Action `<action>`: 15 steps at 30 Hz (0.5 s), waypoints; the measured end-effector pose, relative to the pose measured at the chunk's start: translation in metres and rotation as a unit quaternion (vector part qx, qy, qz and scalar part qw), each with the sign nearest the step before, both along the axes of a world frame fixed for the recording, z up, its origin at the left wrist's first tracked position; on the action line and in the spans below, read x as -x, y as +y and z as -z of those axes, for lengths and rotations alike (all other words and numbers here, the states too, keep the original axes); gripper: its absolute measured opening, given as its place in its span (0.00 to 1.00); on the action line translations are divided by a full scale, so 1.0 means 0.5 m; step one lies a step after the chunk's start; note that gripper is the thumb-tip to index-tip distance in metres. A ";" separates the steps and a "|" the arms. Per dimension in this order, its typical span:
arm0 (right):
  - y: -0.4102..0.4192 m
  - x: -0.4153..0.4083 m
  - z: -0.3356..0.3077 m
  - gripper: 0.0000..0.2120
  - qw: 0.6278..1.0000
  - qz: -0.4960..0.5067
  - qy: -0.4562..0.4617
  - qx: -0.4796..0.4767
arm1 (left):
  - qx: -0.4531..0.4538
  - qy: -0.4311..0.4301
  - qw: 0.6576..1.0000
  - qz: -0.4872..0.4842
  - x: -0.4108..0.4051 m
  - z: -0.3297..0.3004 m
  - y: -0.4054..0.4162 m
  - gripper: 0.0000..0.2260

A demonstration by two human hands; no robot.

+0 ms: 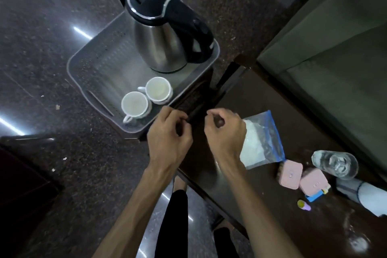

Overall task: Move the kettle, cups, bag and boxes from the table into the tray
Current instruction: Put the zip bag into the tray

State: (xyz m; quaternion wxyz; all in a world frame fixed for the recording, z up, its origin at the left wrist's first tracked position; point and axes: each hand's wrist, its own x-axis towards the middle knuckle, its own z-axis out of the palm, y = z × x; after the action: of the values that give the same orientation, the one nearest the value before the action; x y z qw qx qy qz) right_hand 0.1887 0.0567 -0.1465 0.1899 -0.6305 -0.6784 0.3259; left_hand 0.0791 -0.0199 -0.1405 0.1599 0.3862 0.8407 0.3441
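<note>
No text can be read: the kettle (165,27), bag (261,140) and pink boxes (301,178) show no legible lettering.

Kettle (161,48) steel, black lid; tray (83,65) grey, perforated; cups (146,98) white; boxes (301,178) pink; bag (261,142) clear, blue-edged; table (261,205) dark brown.

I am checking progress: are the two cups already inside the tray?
Yes. Both cups stand upright inside the tray.

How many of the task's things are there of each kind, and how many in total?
Kettle: 1
Cups: 2
Bag: 1
Pink boxes: 2
Total: 6
</note>
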 end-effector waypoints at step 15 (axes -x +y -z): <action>-0.061 -0.294 0.156 0.20 0.840 0.503 -0.021 0.203 | 0.279 -0.140 0.915 0.257 -0.220 0.187 0.233 0.28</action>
State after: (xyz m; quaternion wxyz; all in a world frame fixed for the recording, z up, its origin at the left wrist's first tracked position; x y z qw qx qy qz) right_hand 0.3355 0.0261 -0.2244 0.1814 -0.9161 -0.1905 0.3025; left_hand 0.1890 0.0964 -0.2338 0.4602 0.4770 0.7430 0.0930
